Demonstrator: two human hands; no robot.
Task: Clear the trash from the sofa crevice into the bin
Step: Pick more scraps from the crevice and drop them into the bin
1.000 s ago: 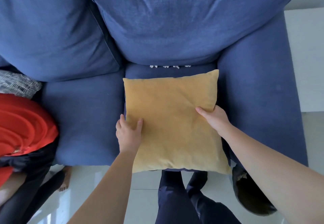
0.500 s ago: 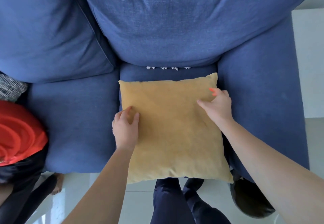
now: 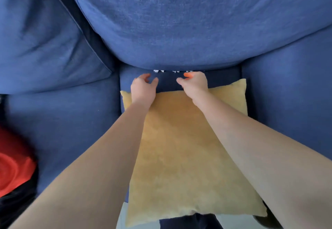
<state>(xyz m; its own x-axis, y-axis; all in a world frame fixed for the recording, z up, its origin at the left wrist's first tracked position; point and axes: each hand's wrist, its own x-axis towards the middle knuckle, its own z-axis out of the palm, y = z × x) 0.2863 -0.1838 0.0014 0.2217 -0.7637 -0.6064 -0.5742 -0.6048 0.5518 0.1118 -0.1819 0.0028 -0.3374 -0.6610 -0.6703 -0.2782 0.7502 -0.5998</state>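
A blue fabric sofa (image 3: 59,135) was seen from above, with 2 bare forearms stretched forward across a square mustard-yellow velvet cushion (image 3: 181,157) that lay flat on the seat. The left hand (image 3: 142,88) was placed just past the cushion's far edge, over the dark seat fabric, with its fingers curled and spread loosely and nothing held in them. The right hand (image 3: 195,82) was set beside it, apart from it, likewise half-curled and empty, with an orange-painted nail shown at its far side. Small white scraps of trash (image 3: 173,71) were lodged in the crevice where the seat met the large blue back cushion (image 3: 179,22). The scraps lay just beyond both sets of fingertips: near them, but no contact could be made out, and some of the scraps were hidden under the back cushion's overhang. The gap between the 2 hands was lined up with the middle of the scraps. A red and black cloth item (image 3: 14,171) was seen at the left edge, well apart from the hands.
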